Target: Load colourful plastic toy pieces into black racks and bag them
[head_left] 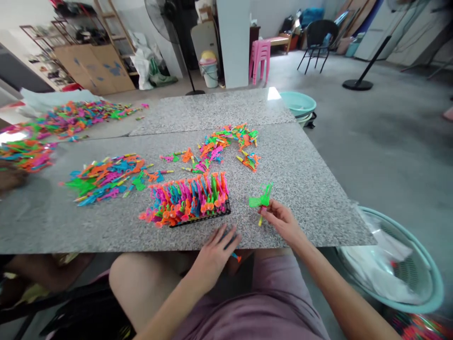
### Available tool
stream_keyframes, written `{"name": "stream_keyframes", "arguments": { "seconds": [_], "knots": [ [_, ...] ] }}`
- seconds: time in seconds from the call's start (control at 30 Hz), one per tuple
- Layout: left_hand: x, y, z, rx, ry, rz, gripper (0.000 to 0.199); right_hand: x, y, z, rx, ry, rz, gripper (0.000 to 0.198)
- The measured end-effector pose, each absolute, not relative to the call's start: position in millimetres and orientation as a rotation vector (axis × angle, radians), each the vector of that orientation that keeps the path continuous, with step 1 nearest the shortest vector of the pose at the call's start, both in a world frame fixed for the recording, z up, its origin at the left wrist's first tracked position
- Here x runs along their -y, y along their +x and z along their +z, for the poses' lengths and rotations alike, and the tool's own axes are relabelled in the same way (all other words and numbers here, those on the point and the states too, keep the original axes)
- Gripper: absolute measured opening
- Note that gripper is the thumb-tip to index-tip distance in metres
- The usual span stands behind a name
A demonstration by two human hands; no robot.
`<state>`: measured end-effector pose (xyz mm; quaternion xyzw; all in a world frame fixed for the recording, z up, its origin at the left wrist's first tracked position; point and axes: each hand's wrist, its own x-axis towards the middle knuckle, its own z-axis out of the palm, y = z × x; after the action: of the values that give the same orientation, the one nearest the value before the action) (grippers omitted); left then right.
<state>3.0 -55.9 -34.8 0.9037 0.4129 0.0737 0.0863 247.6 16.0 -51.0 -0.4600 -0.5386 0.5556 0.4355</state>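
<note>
My right hand [281, 221] pinches a bright green plastic toy [264, 198] with a yellow tip hanging below, just above the granite table [304, 198]. My left hand [215, 252] reaches over the table's front edge, its fingers stretched out and slightly apart. From under its thumb side pokes a small blue piece with an orange end [236, 257], which seems held against the palm; the grip itself is hidden. Between and beyond my hands is a black rack [201, 219], packed with upright rows of pink, orange, green and blue plastic toys [187, 196].
Loose toys lie in a pile [109, 177] at left and a curved heap [222, 144] behind the rack. A larger mound [71, 118] covers the far left, near another person's blurred hand [10, 179]. A teal basket [433, 283] with plastic bags stands at the right.
</note>
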Motion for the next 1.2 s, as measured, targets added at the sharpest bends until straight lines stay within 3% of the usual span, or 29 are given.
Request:
{"name": "stream_keyframes", "arguments": {
  "seconds": [0.13, 0.27, 0.4, 0.53, 0.73, 0.93, 1.0, 1.1, 1.2],
  "knots": [
    [61, 7, -57, -1.372, 2.291, 0.655, 0.037, -4, 247, -53, 1.288, -1.159, 1.382, 0.029],
    [49, 46, -29, -1.391, 1.614, 1.051, 0.025, 7, 241, -50, 1.377, -1.17, 1.354, 0.028],
    [40, 77, -7, -1.325, 1.433, 1.244, 0.019, 20, 239, -41, 1.436, -1.181, 1.29, 0.024],
    [39, 92, -3, -1.288, 1.266, 1.228, 0.023, 33, 241, -39, 1.478, -1.146, 1.3, 0.022],
    [35, 104, 0, -1.618, 1.443, 1.447, 0.028, 44, 248, -38, 1.56, -1.01, 1.325, 0.018],
    [44, 109, -4, -1.232, 1.084, 1.39, 0.048, 48, 261, -28, 1.577, -0.879, 1.557, 0.02],
    [47, 109, -5, -1.255, 0.981, 1.437, 0.058, 50, 263, -25, 1.481, -0.883, 1.584, 0.031],
    [49, 110, -8, -1.278, 0.965, 1.437, 0.044, 53, 261, -23, 1.328, -0.951, 1.479, 0.049],
    [50, 114, -10, -1.252, 1.002, 1.411, 0.027, 55, 253, -25, 1.193, -1.054, 1.371, 0.032]
  ]
}}
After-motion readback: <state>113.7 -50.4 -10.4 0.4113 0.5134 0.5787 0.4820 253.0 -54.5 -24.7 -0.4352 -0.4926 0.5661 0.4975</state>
